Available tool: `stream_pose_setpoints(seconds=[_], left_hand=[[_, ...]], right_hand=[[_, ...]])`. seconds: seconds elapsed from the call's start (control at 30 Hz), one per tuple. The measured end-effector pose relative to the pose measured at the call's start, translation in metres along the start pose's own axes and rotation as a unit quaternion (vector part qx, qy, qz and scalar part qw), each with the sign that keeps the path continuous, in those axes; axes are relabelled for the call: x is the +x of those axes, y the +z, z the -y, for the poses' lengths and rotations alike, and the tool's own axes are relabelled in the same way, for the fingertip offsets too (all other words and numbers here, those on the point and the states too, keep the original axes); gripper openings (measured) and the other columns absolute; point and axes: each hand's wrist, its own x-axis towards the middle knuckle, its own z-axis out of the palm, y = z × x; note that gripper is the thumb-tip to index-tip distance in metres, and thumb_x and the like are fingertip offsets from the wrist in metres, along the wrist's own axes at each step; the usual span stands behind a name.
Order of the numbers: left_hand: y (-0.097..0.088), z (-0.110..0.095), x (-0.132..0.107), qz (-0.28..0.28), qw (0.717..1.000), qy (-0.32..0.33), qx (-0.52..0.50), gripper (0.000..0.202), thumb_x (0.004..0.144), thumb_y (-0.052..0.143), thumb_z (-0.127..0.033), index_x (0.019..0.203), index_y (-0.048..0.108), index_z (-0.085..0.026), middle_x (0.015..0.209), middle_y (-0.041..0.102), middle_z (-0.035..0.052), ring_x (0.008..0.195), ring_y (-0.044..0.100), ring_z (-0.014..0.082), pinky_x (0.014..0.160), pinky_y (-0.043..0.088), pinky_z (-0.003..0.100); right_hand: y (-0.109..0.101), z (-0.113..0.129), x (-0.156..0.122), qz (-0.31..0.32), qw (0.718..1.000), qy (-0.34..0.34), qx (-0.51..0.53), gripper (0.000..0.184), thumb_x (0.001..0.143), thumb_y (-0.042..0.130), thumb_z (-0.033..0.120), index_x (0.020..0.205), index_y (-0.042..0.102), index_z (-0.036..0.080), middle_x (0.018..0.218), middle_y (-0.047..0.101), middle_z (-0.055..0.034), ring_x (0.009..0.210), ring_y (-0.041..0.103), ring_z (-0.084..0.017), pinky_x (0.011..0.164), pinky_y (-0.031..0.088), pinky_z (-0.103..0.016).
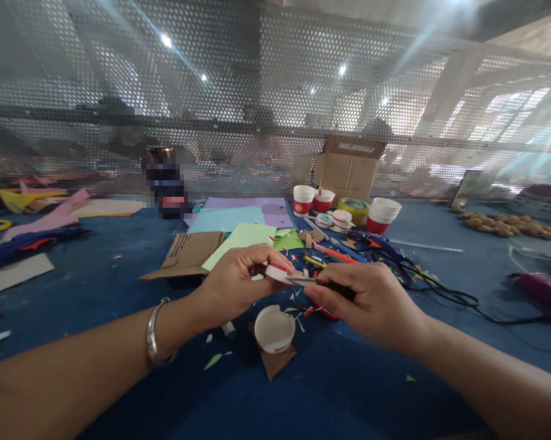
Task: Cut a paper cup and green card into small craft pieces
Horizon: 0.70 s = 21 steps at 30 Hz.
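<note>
My left hand (pixel 238 278) pinches a small piece of a white paper cup with a red band (pixel 276 271) above the blue table. My right hand (pixel 364 299) is closed round scissors with red handles (pixel 321 308); their blades (pixel 300 280) touch the cup piece. Below the hands a cut white paper cup (pixel 274 330) lies on a brown cardboard scrap (pixel 275 360). Paper snippets are scattered around it. A silver bangle (pixel 153 333) sits on my left wrist.
Red and white paper cups (pixel 303 200), a stack of cups (pixel 383 215), a tape roll (pixel 355 209) and a cardboard box (pixel 348 168) stand at the back. Coloured paper sheets (pixel 238 223) and cardboard (pixel 190 250) lie left of centre. A black cable (pixel 440 293) runs right. A perforated screen (pixel 275 98) borders the table.
</note>
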Motion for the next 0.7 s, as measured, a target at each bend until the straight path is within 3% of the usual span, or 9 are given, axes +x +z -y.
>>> stream_pose_setpoints(seconds=[0.53, 0.7], left_hand=[[0.0001, 0.0001, -0.0015, -0.005, 0.999, 0.026, 0.034, 0.005, 0.081, 0.072, -0.020, 0.085, 0.074, -0.023, 0.095, 0.074, 0.0023, 0.095, 0.069, 0.0193, 0.090, 0.053, 0.036], [-0.0017, -0.0026, -0.0025, -0.014, 0.996, 0.008, 0.092, 0.002, 0.081, 0.071, -0.024, 0.082, 0.072, -0.022, 0.091, 0.073, 0.0026, 0.085, 0.066, 0.0178, 0.074, 0.053, 0.030]], right_hand=[[-0.0012, -0.0012, 0.0003, -0.017, 0.997, -0.044, -0.068, 0.040, 0.098, 0.055, 0.039, 0.065, 0.053, 0.017, 0.058, 0.047, 0.0050, 0.052, 0.039, -0.006, 0.052, 0.029, -0.021], [-0.0019, -0.0039, -0.0002, -0.039, 0.992, -0.058, -0.105, 0.040, 0.098, 0.055, 0.039, 0.065, 0.055, 0.017, 0.057, 0.045, 0.0050, 0.052, 0.037, -0.007, 0.052, 0.027, -0.022]])
